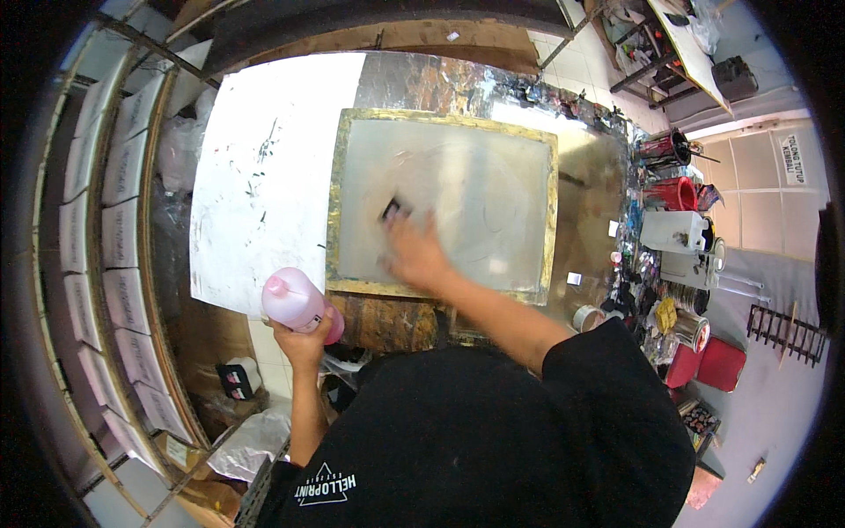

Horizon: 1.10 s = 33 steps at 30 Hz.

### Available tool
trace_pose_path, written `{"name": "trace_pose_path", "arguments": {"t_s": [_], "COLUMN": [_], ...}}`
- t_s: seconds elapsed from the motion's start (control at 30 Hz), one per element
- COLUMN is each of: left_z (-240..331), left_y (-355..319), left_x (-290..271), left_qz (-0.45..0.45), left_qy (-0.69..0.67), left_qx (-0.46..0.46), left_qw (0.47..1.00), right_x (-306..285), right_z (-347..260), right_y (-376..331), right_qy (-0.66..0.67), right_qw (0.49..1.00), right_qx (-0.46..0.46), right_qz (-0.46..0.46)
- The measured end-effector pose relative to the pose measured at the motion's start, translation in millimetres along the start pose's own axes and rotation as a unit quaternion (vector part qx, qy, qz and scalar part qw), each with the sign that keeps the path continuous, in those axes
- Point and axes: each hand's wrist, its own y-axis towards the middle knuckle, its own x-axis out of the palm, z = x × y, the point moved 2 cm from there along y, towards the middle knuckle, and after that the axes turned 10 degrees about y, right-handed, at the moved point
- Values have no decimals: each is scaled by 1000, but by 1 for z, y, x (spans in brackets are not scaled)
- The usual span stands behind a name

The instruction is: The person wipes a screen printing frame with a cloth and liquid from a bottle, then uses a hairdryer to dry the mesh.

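The rectangular screen-printing frame with a yellowish taped border and a pale grey mesh (444, 198) lies flat in the middle of the frame, on a paint-stained worktable (585, 207) whose bare surface shows to its right. The right hand (415, 253) rests on the mesh in the lower left part of the frame, fingers curled down and pressing a small dark pad or sponge (393, 209) that peeks out just beyond the fingertips; how firmly the fingers close on it cannot be told, since the hand is blurred. The left hand (304, 341) is wrapped fully around a pink plastic bottle with a pink cap (295, 299), held tilted just off the lower left corner of the frame, over the edge of a white ink-flecked sheet (260, 176) that lies beside the frame. The risks, as a judgement: hard pressure on one spot could stretch or tear the mesh; the frame, apparently unclamped, could slide across the table under a sideways rub; and the tilted bottle could drip onto the white sheet or slip from a wet palm. Cluttered paint cans and tools (678, 229) along the right edge stand well apart from the hands.
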Motion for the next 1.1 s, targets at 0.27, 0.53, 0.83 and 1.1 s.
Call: {"name": "trace_pose_path", "arguments": {"t_s": [0.27,0.53,0.83,1.1], "left_z": [-1,-5,-5,37], "left_y": [-19,-16,-1,47], "left_x": [-17,-27,-18,-7], "left_qz": [36,29,-10,-81], "left_qy": [-65,-63,-100,86], "left_qx": [-60,-74,-84,-16], "left_qw": [995,995,991,993], "right_x": [-44,-9,-60,-49], "right_z": [163,-19,168,123], "right_y": [-22,164,52,100], "right_qy": [-109,-26,-123,-32], "right_qw": [921,990,904,940], "right_qx": [315,91,359,228], "right_qz": [202,107,198,253]}}
